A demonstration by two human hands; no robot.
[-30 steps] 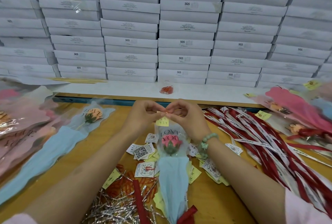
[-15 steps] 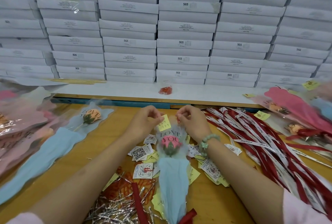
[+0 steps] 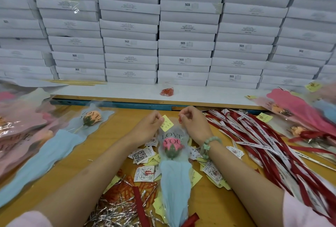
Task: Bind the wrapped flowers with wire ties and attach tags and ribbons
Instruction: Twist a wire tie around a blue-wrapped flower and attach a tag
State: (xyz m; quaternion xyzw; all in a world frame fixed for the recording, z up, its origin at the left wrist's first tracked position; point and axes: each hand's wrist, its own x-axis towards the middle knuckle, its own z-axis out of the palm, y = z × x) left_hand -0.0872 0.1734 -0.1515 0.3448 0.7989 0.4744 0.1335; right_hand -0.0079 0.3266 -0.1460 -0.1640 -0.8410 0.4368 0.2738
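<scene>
A wrapped flower (image 3: 172, 155) lies lengthwise at table centre: a pink bud under clear film printed LOVE YOU, with a light blue paper cone below. My left hand (image 3: 146, 126) pinches a yellow tag (image 3: 167, 123) at the top edge of the wrap. My right hand (image 3: 193, 123) pinches a small red clip (image 3: 180, 119) beside that tag, just above the film. A red ribbon (image 3: 140, 206) lies beside the cone's lower end, next to a heap of silver wire ties (image 3: 116, 212).
Loose QR tags (image 3: 141, 155) and yellow notes lie around the flower. Red and white ribbons (image 3: 263, 141) pile up on the right, finished wrapped flowers (image 3: 298, 112) beyond them. Another blue-wrapped flower (image 3: 60, 145) and pink ones lie left. Stacked white boxes (image 3: 183, 45) wall the back; a bag of red clips (image 3: 167, 92) sits on the ledge.
Both hands have come down from above the table to the top of the wrap and drawn slightly apart. The yellow tag now rests at the film's upper edge.
</scene>
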